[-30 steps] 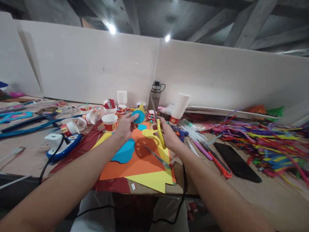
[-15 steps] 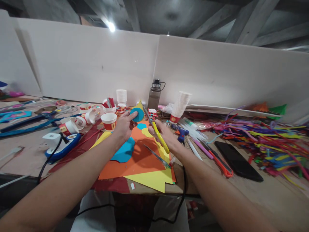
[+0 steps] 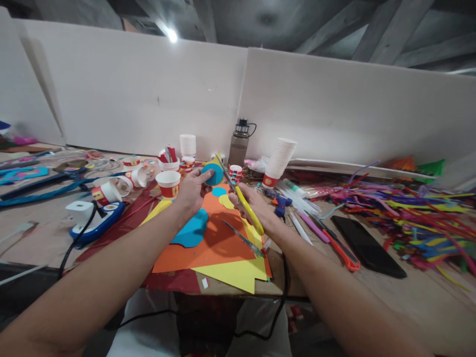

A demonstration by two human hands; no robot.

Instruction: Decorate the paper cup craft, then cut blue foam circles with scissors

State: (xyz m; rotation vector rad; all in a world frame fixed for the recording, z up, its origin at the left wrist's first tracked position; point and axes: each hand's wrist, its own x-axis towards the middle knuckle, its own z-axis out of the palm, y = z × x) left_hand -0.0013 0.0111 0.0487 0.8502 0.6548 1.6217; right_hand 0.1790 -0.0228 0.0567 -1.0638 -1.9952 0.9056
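My left hand (image 3: 194, 188) pinches a round blue paper disc (image 3: 213, 175), with a yellow paper piece (image 3: 216, 158) showing behind its upper edge. In my right hand (image 3: 250, 201) is a pair of scissors with yellow handles (image 3: 250, 212); the blades point up and left, beside the disc's right edge. Whether the blades touch the paper I cannot tell. Below both hands lies an orange sheet (image 3: 215, 255). On it are a blue sheet with a cut edge (image 3: 191, 230), another blue disc (image 3: 218, 191), yellow discs (image 3: 226, 201) and a pen (image 3: 241, 235).
A paper cup (image 3: 168, 184), a dark bottle (image 3: 238, 144) and a stack of cups (image 3: 279, 161) stand behind. To the right are a blue glue gun (image 3: 281, 205), a red cutter (image 3: 344, 253), a black phone (image 3: 366, 245) and pipe cleaners (image 3: 420, 213). A power strip (image 3: 98, 225) lies left.
The view has shifted slightly. The blue disc and the yellow piece are turned a little in my left hand; the scissors stay close beside them.
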